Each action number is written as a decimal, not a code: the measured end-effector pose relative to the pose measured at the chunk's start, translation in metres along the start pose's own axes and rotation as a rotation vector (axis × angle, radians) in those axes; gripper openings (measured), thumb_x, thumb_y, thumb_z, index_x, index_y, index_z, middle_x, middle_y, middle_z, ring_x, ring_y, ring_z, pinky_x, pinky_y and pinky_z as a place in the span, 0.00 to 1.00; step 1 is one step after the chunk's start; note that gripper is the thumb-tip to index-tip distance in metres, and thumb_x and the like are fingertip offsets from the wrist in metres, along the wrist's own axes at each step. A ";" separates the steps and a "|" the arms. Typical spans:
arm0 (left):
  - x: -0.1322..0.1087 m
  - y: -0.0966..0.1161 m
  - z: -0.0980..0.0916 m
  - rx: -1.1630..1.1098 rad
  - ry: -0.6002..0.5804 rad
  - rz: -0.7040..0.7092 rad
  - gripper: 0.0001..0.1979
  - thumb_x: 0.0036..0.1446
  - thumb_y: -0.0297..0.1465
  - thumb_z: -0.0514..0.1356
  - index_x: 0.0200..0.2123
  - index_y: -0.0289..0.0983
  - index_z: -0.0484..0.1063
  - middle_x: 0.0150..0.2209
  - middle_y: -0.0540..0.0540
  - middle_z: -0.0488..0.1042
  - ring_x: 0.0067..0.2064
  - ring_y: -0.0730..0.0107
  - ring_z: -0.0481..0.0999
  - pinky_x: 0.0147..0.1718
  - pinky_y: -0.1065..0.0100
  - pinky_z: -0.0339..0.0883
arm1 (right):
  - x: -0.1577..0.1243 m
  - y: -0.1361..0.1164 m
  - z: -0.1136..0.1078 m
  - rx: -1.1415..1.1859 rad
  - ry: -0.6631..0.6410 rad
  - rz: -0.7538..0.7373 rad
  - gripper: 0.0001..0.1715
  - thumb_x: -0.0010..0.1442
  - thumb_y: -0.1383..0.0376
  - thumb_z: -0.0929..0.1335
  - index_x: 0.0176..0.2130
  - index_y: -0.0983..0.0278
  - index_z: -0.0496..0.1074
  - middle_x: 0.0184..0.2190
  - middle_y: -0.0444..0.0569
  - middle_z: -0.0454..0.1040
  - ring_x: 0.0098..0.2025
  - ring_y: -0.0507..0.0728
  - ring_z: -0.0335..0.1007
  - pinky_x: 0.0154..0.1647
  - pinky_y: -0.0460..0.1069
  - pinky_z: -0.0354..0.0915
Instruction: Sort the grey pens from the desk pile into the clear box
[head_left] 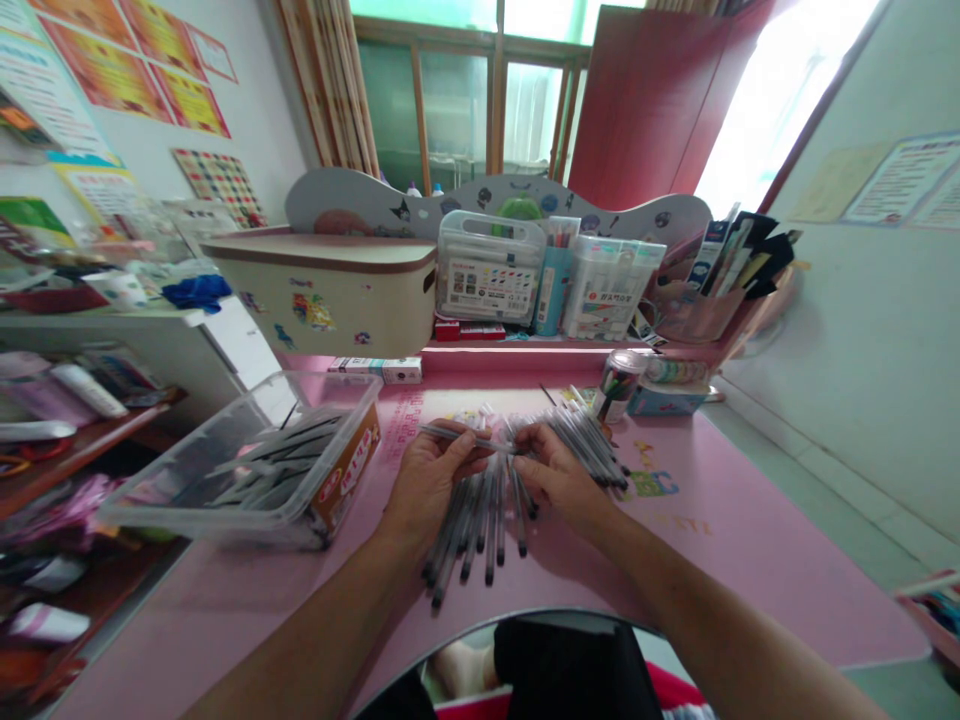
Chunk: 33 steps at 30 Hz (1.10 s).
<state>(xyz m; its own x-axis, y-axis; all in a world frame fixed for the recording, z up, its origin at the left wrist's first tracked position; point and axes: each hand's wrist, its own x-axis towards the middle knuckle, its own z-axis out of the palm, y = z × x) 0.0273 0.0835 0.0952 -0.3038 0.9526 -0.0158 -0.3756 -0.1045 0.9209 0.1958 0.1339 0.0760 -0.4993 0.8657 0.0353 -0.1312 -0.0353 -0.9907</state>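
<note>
My left hand (439,468) is closed around a thin clear pen (465,437), which lies nearly level above the desk. Its right end meets the fingertips of my right hand (553,467), pinched together there. Beneath both hands a loose pile of clear pens with dark ends (487,520) fans out toward me. Beside my right hand, a second bundle of similar pens (592,445) lies at a slant. To the left, a clear plastic box (281,520) with a brown label holds many grey, slender pen-like pieces (281,460). My fingers partly cover the pen's ends.
The pink desk (720,560) carries a jar of pens (619,385) and a blue box (667,400) at the back right. On the raised shelf stand a cream storage bin (337,300), marker cases (491,270) and a pen holder (694,310). Shelves (82,450) border the left side.
</note>
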 end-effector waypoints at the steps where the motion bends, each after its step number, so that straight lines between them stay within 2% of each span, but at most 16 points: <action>1: 0.000 0.000 0.000 0.006 -0.006 0.001 0.14 0.47 0.36 0.71 0.32 0.36 0.71 0.34 0.47 0.80 0.35 0.68 0.81 0.31 0.71 0.75 | 0.000 -0.001 0.000 0.007 0.002 0.026 0.19 0.56 0.51 0.71 0.40 0.60 0.66 0.28 0.39 0.68 0.16 0.45 0.52 0.13 0.42 0.46; 4: -0.001 0.000 0.000 0.026 -0.012 0.006 0.14 0.47 0.36 0.70 0.32 0.36 0.71 0.34 0.47 0.80 0.35 0.67 0.81 0.32 0.70 0.75 | 0.000 -0.004 0.001 -0.069 -0.008 0.085 0.23 0.61 0.47 0.64 0.33 0.64 0.68 0.21 0.40 0.65 0.15 0.45 0.52 0.13 0.42 0.44; 7: -0.003 0.001 0.001 0.041 -0.007 0.012 0.13 0.48 0.36 0.70 0.32 0.35 0.71 0.35 0.47 0.80 0.35 0.68 0.81 0.32 0.71 0.74 | 0.000 -0.006 0.002 -0.129 -0.021 0.054 0.23 0.61 0.48 0.65 0.27 0.64 0.66 0.17 0.38 0.59 0.15 0.46 0.52 0.13 0.42 0.46; 13: -0.003 0.002 0.002 0.049 0.055 0.018 0.14 0.48 0.36 0.70 0.33 0.35 0.72 0.34 0.47 0.80 0.35 0.68 0.81 0.32 0.70 0.74 | 0.001 -0.003 0.003 -0.105 0.030 -0.008 0.14 0.57 0.55 0.69 0.32 0.61 0.65 0.14 0.33 0.57 0.13 0.46 0.50 0.13 0.42 0.46; 16: -0.001 0.003 0.001 0.049 0.111 0.036 0.14 0.48 0.37 0.69 0.34 0.36 0.72 0.33 0.47 0.80 0.35 0.68 0.81 0.33 0.70 0.73 | 0.001 -0.002 0.003 -0.058 0.076 -0.009 0.13 0.52 0.60 0.71 0.33 0.60 0.63 0.15 0.32 0.57 0.13 0.46 0.50 0.12 0.42 0.47; 20: 0.000 0.005 -0.001 0.066 0.142 0.064 0.14 0.50 0.38 0.68 0.33 0.36 0.72 0.32 0.47 0.80 0.34 0.68 0.81 0.32 0.70 0.72 | 0.001 -0.004 0.002 0.182 0.040 0.147 0.15 0.45 0.66 0.70 0.32 0.59 0.61 0.17 0.33 0.62 0.13 0.46 0.53 0.10 0.41 0.47; 23: -0.002 0.005 0.000 0.125 0.113 0.095 0.13 0.51 0.38 0.67 0.33 0.36 0.72 0.31 0.48 0.79 0.32 0.69 0.80 0.31 0.70 0.72 | 0.000 -0.005 0.003 0.404 -0.010 0.286 0.17 0.41 0.68 0.68 0.35 0.60 0.63 0.22 0.37 0.68 0.15 0.46 0.55 0.10 0.40 0.43; 25: -0.004 0.003 0.001 0.174 0.073 0.116 0.11 0.52 0.37 0.67 0.33 0.36 0.72 0.31 0.48 0.79 0.32 0.69 0.79 0.33 0.70 0.71 | -0.001 -0.006 0.004 0.438 -0.027 0.319 0.16 0.43 0.67 0.69 0.36 0.61 0.65 0.22 0.37 0.68 0.15 0.45 0.53 0.11 0.40 0.41; 27: -0.005 0.002 0.001 0.193 0.050 0.133 0.10 0.53 0.36 0.67 0.34 0.37 0.72 0.31 0.48 0.79 0.33 0.69 0.78 0.35 0.69 0.71 | 0.000 -0.008 0.005 0.359 -0.053 0.343 0.13 0.46 0.63 0.71 0.32 0.62 0.65 0.19 0.37 0.65 0.14 0.44 0.51 0.11 0.40 0.40; 30: -0.002 0.002 0.000 0.087 0.057 0.145 0.09 0.55 0.37 0.65 0.34 0.37 0.73 0.34 0.48 0.79 0.37 0.68 0.79 0.39 0.68 0.71 | 0.001 -0.008 0.003 0.215 -0.045 0.327 0.14 0.46 0.61 0.72 0.25 0.63 0.62 0.15 0.36 0.60 0.13 0.44 0.49 0.11 0.40 0.39; 33: 0.007 0.004 -0.005 -0.164 0.063 0.119 0.09 0.57 0.37 0.63 0.34 0.37 0.72 0.36 0.47 0.79 0.42 0.66 0.79 0.43 0.65 0.71 | 0.005 -0.009 -0.004 0.241 0.109 0.223 0.14 0.45 0.64 0.70 0.21 0.62 0.59 0.13 0.35 0.55 0.12 0.44 0.46 0.11 0.41 0.40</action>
<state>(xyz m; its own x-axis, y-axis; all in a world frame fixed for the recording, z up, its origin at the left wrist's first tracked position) 0.0189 0.0884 0.0967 -0.4071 0.9114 0.0599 -0.4699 -0.2652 0.8420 0.1980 0.1412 0.0841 -0.4461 0.8711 -0.2053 -0.2347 -0.3352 -0.9125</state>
